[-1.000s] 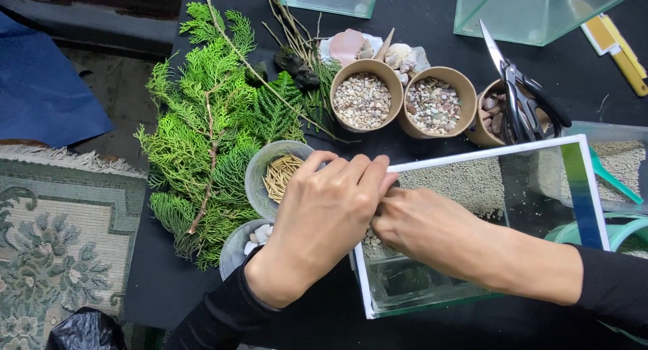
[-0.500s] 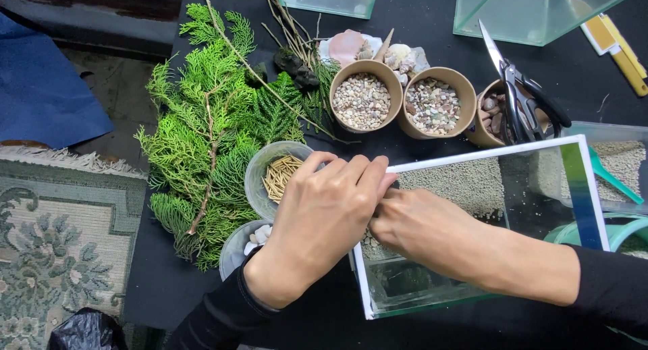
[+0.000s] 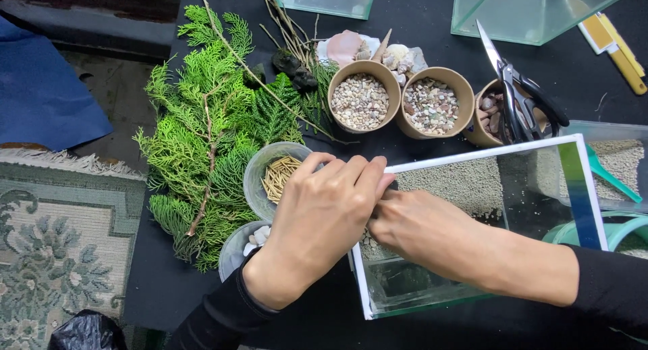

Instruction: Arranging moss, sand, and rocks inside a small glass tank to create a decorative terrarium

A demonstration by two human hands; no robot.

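Observation:
A rectangular glass tank (image 3: 574,188) with a layer of fine sand in its bottom stands on the black table. My left hand (image 3: 324,215) curls over the tank's near-left corner, fingers together on the rim. My right hand (image 3: 418,228) reaches down inside the tank at that same corner, its fingertips hidden behind the left hand. Whether it pinches anything cannot be seen. Small pebbles lie in the tank just under the hands.
Green conifer sprigs (image 3: 202,134) lie left. A clear cup of thin sticks (image 3: 277,178) and a cup of white stones (image 3: 246,245) sit beside my left hand. Two paper bowls of gravel (image 3: 361,100) (image 3: 432,107), scissors (image 3: 520,100), shells (image 3: 351,46), and more glass tanks (image 3: 526,12) stand behind.

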